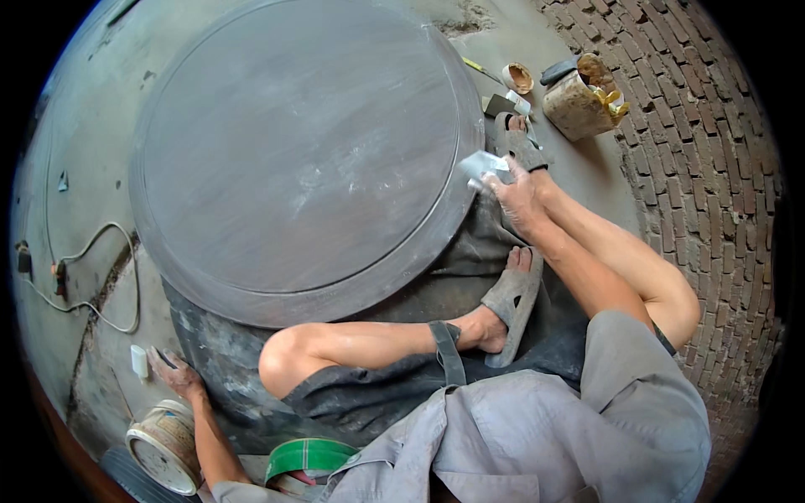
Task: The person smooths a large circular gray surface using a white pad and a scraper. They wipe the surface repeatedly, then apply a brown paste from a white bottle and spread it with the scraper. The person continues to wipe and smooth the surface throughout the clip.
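Note:
A large round grey disc [293, 142] with a raised rim lies before me, with pale powdery smears on its face. At its right edge my right hand [520, 199] is closed on a pale, flat piece [485, 168], blurred by motion; its exact kind is unclear. Far off to the left, my left hand [176, 375] reaches low to the floor with its fingers extended. Beside those fingertips is a small white block [138, 362]. I cannot tell whether they touch it.
A worn bucket [159, 448] lies tilted by my left forearm, near a green band-like object [310, 457]. A cable [92, 310] loops on the left floor. At the upper right are a stained container [583, 109], a small round cup [518, 78] and a dark flat blade [498, 105].

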A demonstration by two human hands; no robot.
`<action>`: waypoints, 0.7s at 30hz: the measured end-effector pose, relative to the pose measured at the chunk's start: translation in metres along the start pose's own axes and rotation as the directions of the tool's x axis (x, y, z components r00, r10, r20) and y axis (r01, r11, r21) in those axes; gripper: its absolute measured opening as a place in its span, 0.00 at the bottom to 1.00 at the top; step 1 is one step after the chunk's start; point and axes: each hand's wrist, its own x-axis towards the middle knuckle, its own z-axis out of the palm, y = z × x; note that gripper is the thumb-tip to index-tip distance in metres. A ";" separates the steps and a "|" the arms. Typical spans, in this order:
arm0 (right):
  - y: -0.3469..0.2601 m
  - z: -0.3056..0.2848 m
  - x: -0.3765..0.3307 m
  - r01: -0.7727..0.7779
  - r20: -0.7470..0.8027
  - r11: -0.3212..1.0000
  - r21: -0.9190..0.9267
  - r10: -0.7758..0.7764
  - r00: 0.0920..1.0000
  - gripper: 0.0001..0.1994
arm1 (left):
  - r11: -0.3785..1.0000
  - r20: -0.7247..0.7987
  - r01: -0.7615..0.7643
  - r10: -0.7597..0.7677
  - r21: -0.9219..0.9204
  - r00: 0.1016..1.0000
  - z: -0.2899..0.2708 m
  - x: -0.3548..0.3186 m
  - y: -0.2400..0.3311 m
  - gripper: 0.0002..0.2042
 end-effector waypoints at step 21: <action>0.051 0.056 0.023 0.360 0.066 0.491 -0.794 -0.518 0.853 0.30 | 1.000 0.033 0.011 -0.010 -0.021 0.999 -0.006 0.000 -0.006 0.27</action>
